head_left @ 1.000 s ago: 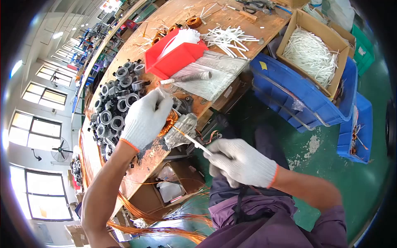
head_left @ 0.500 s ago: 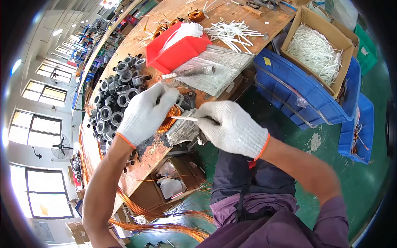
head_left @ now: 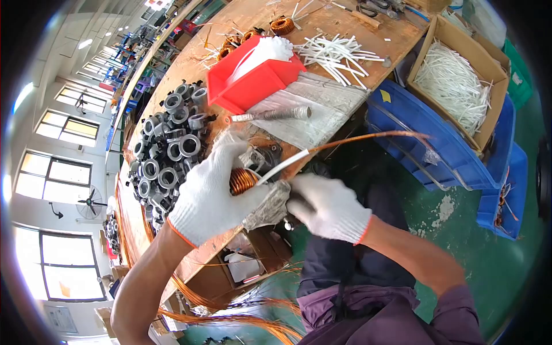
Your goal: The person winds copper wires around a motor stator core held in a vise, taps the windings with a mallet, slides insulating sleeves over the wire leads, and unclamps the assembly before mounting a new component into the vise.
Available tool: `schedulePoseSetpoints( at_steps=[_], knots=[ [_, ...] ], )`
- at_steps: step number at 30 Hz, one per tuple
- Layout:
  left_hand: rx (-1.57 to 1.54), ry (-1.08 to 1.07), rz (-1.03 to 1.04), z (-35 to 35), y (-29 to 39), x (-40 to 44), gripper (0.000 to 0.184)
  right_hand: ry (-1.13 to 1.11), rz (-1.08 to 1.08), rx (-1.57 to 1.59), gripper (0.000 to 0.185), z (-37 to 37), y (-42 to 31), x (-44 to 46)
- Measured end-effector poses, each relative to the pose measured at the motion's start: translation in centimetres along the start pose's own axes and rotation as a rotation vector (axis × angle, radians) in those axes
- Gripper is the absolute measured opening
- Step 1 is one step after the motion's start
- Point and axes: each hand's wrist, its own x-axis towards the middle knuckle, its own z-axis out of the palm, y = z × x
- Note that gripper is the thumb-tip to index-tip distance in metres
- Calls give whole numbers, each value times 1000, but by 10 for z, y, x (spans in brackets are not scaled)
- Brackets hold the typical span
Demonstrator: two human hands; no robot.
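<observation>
My left hand (head_left: 210, 195), in a white knitted glove with an orange cuff, is closed around a copper-wound ring coil (head_left: 244, 180), which its fingers partly hide. From the coil a white sleeve (head_left: 283, 166) runs up to the right, with copper wire (head_left: 368, 135) coming out of its far end. My right hand (head_left: 330, 208), gloved alike, is beside a grey wrapped block (head_left: 269, 206) at the table edge, below the wire. Its thumb and fingers are apart, and nothing shows between them.
Black-and-grey ring parts (head_left: 167, 152) are heaped left of my hands. Beyond are a red bin (head_left: 253, 80), a wrapped rod (head_left: 282, 113) and loose white tubes (head_left: 336, 54). A carton of white tubes (head_left: 454, 86) rests on a blue crate (head_left: 425, 138) at right.
My right hand has let go of the white tube and moved slightly right and down. The tube is now on a copper wire reaching right from the coil. The view has shifted slightly.
</observation>
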Motion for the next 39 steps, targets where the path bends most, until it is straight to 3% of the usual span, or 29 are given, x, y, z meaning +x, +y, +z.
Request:
schedulePoseSetpoints(
  at_steps=[1,3,5,7,9,10,11,13,16,17,20,23,25,27,29,31,33,35,39],
  knots=[
    [-7,-1,2,0,-2,0,69,-105,-20,44,15,13,15,0],
    [-2,21,22,2,-3,1,73,-74,-74,60,15,16,18,12],
    [-27,21,21,2,-3,0,75,-188,34,-80,15,13,12,20],
    [-28,59,30,3,1,2,75,-162,34,-68,8,16,14,25],
    [-24,15,-156,0,12,3,68,157,-9,89,11,21,24,31],
    [-29,23,-163,0,12,5,68,203,133,336,12,16,31,38],
    [-36,-3,-190,-2,11,8,61,130,262,412,11,-9,16,47],
    [-40,-33,-220,-2,12,6,55,168,163,366,10,-30,-9,49],
    [-65,38,-133,1,7,7,36,-32,47,524,7,-35,-20,5],
    [-70,45,-128,2,7,7,36,-144,223,507,7,-44,-34,-4],
    [-61,58,-95,3,3,7,34,-156,319,576,9,-54,-32,9],
    [-65,56,-54,1,0,7,34,-457,583,766,17,-77,-14,28],
    [-84,47,-62,0,-1,6,35,-357,623,691,24,-82,7,47],
    [-78,26,-61,-4,1,8,33,-203,516,478,24,-80,31,72],
    [-82,27,-68,-5,1,8,33,-131,311,227,20,-63,66,100],
    [-84,18,-79,-3,0,9,33,-75,-135,-97,18,-38,66,128],
    [-77,41,-74,-2,-1,9,33,-236,-150,-231,22,-3,61,151],
    [-81,46,-69,-1,-2,8,33,-360,-22,-496,27,32,54,169],
    [-80,43,-7,-1,-7,8,35,-560,-142,-741,29,62,65,194]
  ],
)
